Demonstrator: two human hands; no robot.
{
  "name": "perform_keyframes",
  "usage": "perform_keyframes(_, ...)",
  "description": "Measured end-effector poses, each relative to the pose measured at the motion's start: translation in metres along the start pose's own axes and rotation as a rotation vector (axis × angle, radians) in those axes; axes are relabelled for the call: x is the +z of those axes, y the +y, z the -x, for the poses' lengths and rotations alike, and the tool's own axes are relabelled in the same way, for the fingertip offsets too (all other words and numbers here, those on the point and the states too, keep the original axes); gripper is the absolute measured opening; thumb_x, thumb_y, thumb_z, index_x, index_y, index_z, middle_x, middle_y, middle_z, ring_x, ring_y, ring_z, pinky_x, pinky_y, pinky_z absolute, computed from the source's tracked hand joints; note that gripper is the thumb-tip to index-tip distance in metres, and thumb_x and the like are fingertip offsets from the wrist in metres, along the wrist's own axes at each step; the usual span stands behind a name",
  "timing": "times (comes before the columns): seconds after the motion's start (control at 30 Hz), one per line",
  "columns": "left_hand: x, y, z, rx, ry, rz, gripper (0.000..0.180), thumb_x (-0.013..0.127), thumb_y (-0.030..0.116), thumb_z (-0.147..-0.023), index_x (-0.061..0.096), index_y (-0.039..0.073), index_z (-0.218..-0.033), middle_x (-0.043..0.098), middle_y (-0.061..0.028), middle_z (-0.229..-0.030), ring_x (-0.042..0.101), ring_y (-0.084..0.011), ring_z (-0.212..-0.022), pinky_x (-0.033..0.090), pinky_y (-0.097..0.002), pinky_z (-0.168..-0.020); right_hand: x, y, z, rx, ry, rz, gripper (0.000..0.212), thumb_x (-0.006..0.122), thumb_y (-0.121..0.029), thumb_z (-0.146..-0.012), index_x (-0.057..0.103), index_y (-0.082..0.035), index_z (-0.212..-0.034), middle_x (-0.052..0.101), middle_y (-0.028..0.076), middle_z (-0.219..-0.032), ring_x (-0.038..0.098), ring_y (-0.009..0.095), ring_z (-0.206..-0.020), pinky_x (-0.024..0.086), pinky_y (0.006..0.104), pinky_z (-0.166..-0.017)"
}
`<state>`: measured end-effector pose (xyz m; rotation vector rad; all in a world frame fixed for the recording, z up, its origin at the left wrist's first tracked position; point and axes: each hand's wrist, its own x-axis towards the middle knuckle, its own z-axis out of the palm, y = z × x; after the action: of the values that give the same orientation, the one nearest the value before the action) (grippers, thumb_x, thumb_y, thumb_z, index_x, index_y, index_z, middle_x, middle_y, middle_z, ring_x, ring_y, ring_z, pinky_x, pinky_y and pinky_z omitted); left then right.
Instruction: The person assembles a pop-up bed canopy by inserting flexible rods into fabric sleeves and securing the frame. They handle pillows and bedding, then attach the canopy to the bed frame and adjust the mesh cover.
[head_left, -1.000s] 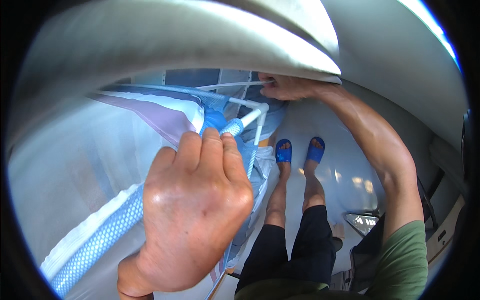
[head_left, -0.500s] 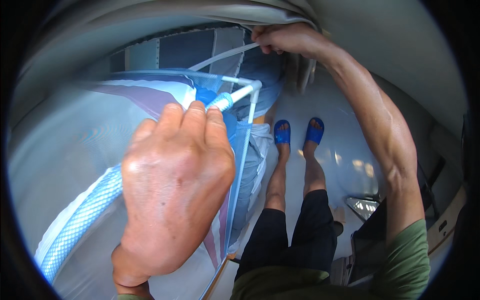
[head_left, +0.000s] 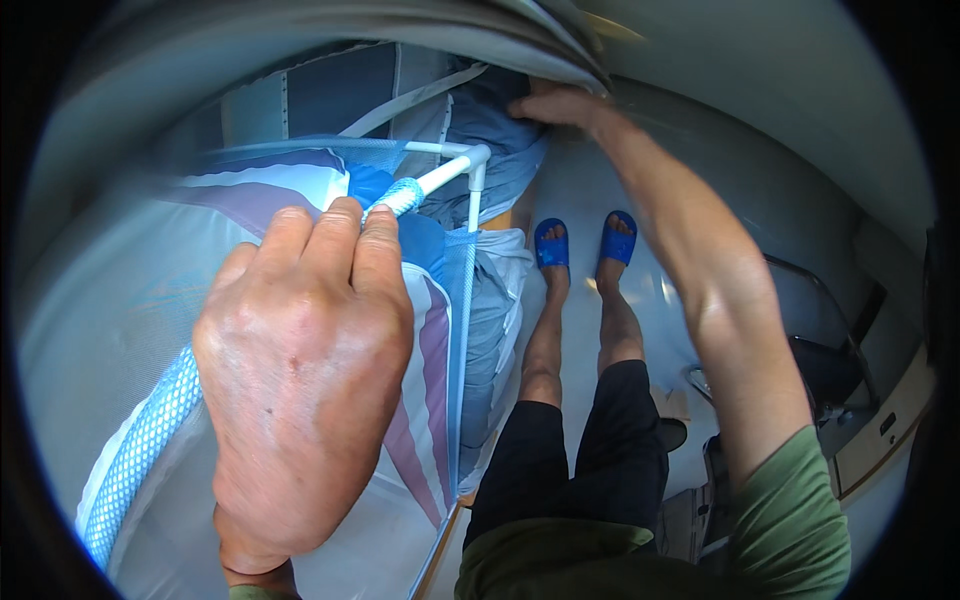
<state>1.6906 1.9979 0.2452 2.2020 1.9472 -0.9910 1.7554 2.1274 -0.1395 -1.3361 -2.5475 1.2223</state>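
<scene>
Item: mesh laundry hamper, white tube frame, blue netting walls, filled with striped white, violet and blue cloth.

Change against the earlier frame: the left hand sits lower and nearer the camera than half a second ago, and more of the frame's far corner now shows beyond its fingertips. The right hand has travelled further up and away, its arm stretched longer across the view.

Left hand: clenched over the hamper's top rail, fingers curled over a stretch wrapped in pale blue netting; the back of the hand faces the camera. The rail runs on past the fingertips to a white corner joint, where one tube drops downward.

Right hand: fingers pressed onto the edge of a grey fabric sheet overhead; whether they pinch it or only push against it cannot be told, as the fingertips are hidden.

Contents beside the left grip: striped cloth directly under and to the right of the knuckles; blue-grey garments draped over the far wall.

Below the right arm: the person's legs in black shorts, feet in blue slide sandals on a pale floor.

Packages, labels, signs: none legible.
</scene>
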Motion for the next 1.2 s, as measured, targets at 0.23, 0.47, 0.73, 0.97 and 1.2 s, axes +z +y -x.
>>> perform_keyframes(0.23,-0.008,-0.001,0.002,-0.002,-0.020,-0.016,0.038,0.070,-0.009,-0.079,0.075,0.000,-0.116,0.075,-0.0128,-0.111,0.069,-0.0266,-0.094,0.056,-0.0373,-0.081,0.003,0.012,0.023,-0.035,0.150,-0.061,0.026,0.064,-0.020,-0.090,0.075,-0.005,-0.107,0.075,0.020,-0.111,0.071,0.037,-0.103,0.054,0.0458,-0.094)
perform_keyframes(0.47,-0.003,-0.003,-0.012,0.038,-0.037,0.011,0.034,0.073,-0.006,-0.082,0.075,0.000,-0.115,0.075,-0.0119,-0.110,0.069,-0.0249,-0.093,0.056,-0.0365,-0.080,0.005,0.009,0.056,-0.015,0.057,-0.160,0.029,0.068,-0.004,-0.076,0.076,-0.003,-0.104,0.074,0.025,-0.106,0.070,0.040,-0.104,0.055,0.0477,-0.092)
perform_keyframes(0.73,0.001,-0.003,-0.013,0.058,-0.037,-0.013,0.032,0.073,-0.006,-0.081,0.075,0.000,-0.113,0.075,-0.0112,-0.107,0.069,-0.0244,-0.090,0.056,-0.0347,-0.079,-0.011,0.032,-0.011,0.031,0.243,0.143,0.030,0.068,-0.012,-0.078,0.076,0.000,-0.103,0.074,0.028,-0.100,0.073,0.044,-0.095,0.059,0.0514,-0.088)
perform_keyframes(0.97,0.007,-0.005,-0.004,-0.005,-0.057,0.022,0.033,0.070,-0.005,-0.081,0.074,-0.001,-0.114,0.074,-0.0105,-0.109,0.068,-0.0247,-0.091,0.055,-0.0371,-0.078,-0.068,-0.022,0.108,-0.208,-0.543,-0.256,0.014,0.072,-0.004,-0.076,0.074,0.003,-0.087,0.070,0.021,-0.076,0.071,0.031,-0.072,0.055,0.0454,-0.067)
perform_keyframes(1.2,-0.012,-0.002,-0.003,0.002,-0.089,0.033,0.034,0.068,-0.004,-0.079,0.074,-0.001,-0.113,0.074,-0.0111,-0.110,0.067,-0.0262,-0.092,0.055,-0.0370,-0.080,-0.052,-0.056,0.102,-0.284,-0.490,0.052,0.023,0.071,-0.016,-0.075,0.073,0.004,-0.085,0.070,0.028,-0.087,0.071,0.042,-0.084,0.056,0.0491,-0.077)
